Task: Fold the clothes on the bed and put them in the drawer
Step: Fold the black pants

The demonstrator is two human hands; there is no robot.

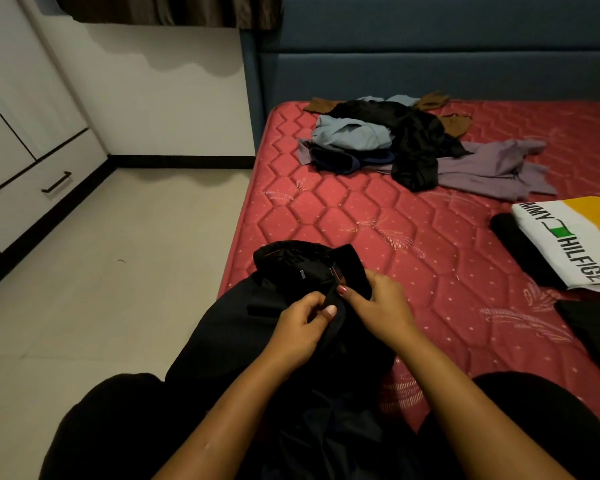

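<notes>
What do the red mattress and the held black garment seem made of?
The red mattress: quilted fabric, slightly shiny; stitched hexagons and embroidered sprigs show. The black garment: thin matte cloth, probably woven; it creases where left hand and right hand pinch it.

Red bed (361,209) in front of me: loose pile (395,143) at the far end, folded white shirt (568,244) at right, black garment (302,268) draped over the near edge.

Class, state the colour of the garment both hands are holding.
The garment is black; head view.
</notes>
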